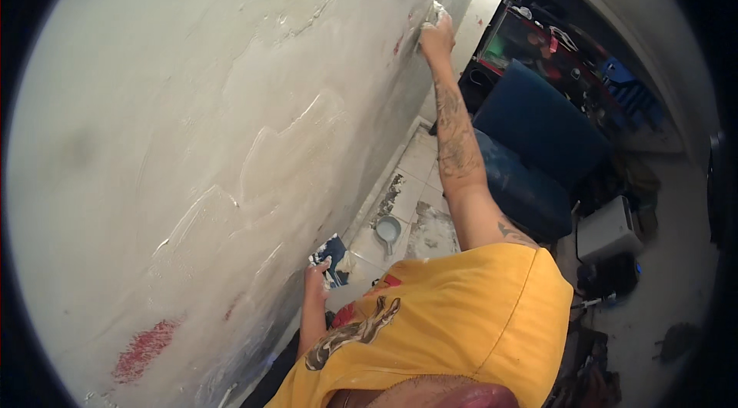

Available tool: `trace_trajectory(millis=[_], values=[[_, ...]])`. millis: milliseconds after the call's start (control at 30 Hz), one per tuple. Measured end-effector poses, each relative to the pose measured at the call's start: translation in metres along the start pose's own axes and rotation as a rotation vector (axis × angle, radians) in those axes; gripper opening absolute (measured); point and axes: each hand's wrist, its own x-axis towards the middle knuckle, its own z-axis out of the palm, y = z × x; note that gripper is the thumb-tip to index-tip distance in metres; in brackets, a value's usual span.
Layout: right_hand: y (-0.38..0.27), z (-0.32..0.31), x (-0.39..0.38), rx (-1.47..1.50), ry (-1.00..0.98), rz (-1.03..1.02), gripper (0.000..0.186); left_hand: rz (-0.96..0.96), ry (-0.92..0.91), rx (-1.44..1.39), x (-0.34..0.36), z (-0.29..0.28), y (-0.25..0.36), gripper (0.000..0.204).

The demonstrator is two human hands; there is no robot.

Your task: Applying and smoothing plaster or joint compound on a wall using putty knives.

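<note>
Grey, wet plaster covers the wall (200, 139), and the right hand (437, 33) is stretched out against it at arm's length. Its fingers are curled shut around a small putty knife (427, 22), whose plaster-smeared blade lies flat on the wall just beyond the fingertips; the blade is too small and blurred to tell more. Lower down and close to the body, the left hand (317, 276) closes its fingers around the edge of a dark blue plaster board (330, 254), which sticks up past the knuckles, smeared white, just beside the wall without clearly touching it. Below those fingers, on the tiled floor (419, 170), a small grey pan (388, 230) sits near the foot of the wall. Red patches show through the plaster beside each hand.
</note>
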Motion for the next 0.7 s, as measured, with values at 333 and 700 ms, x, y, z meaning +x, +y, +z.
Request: trace_trajectory(millis=[333, 700], values=[[-0.075, -0.078, -0.079, 0.281, -0.029, -0.188, 0.045, -0.021, -0.059, 0.02, 0.0, 0.01, 0.004, 0.016], [0.167, 0.019, 0.135, 0.549, -0.227, 0.294, 0.036, 0.045, 0.049, 0.114, -0.024, 0.035, 0.022, 0.017]])
